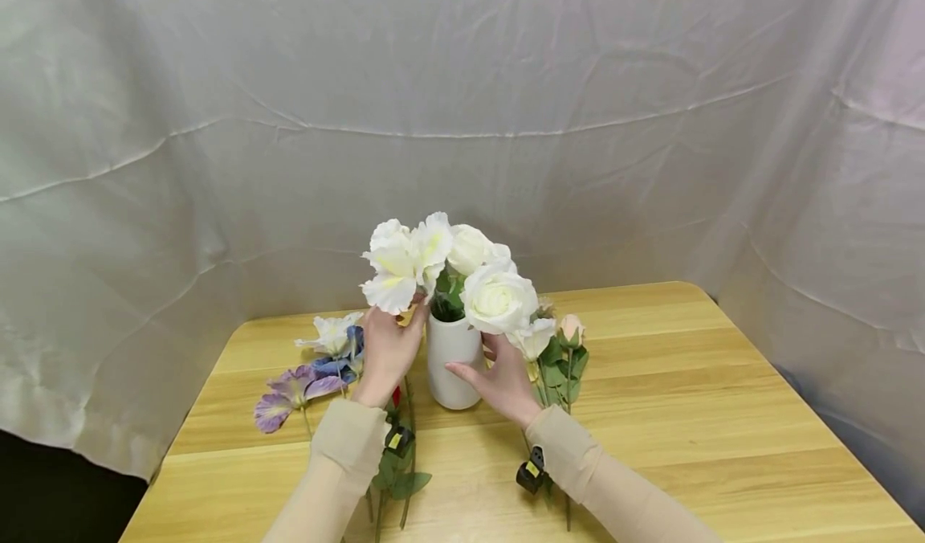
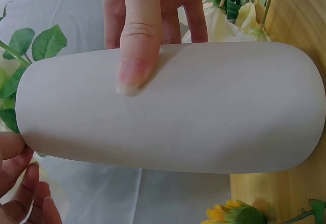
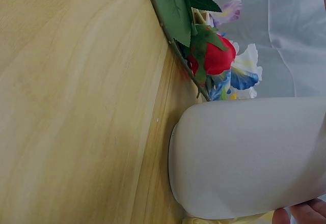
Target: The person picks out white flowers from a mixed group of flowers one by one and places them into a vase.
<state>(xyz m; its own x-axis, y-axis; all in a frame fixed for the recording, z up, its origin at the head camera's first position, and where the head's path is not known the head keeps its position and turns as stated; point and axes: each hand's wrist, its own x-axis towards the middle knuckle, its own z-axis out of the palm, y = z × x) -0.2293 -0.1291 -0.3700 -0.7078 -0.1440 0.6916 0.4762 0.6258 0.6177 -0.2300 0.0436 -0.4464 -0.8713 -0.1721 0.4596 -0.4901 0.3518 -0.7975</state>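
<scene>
A white vase (image 1: 450,370) stands upright on the table with white artificial flowers in its mouth. My right hand (image 1: 508,378) grips its right side; in the left wrist view the thumb (image 2: 136,56) lies across the vase wall, and the other fingers go behind. At the left of the rim, my left hand (image 1: 390,346) pinches just under the head of a white iris (image 1: 393,270) with a yellow centre. Petals partly hide those fingertips. White roses (image 1: 499,298) lean out over the right side of the vase, above my right hand.
Left of the vase lie a purple iris (image 1: 278,402), a blue-and-white iris (image 3: 244,71) and a red rose (image 3: 219,56). A pink rosebud (image 1: 571,330) with leaves lies to the right. A yellow flower (image 2: 232,213) shows low in the left wrist view. Grey cloth (image 1: 462,165) hangs behind the wooden table (image 1: 686,414).
</scene>
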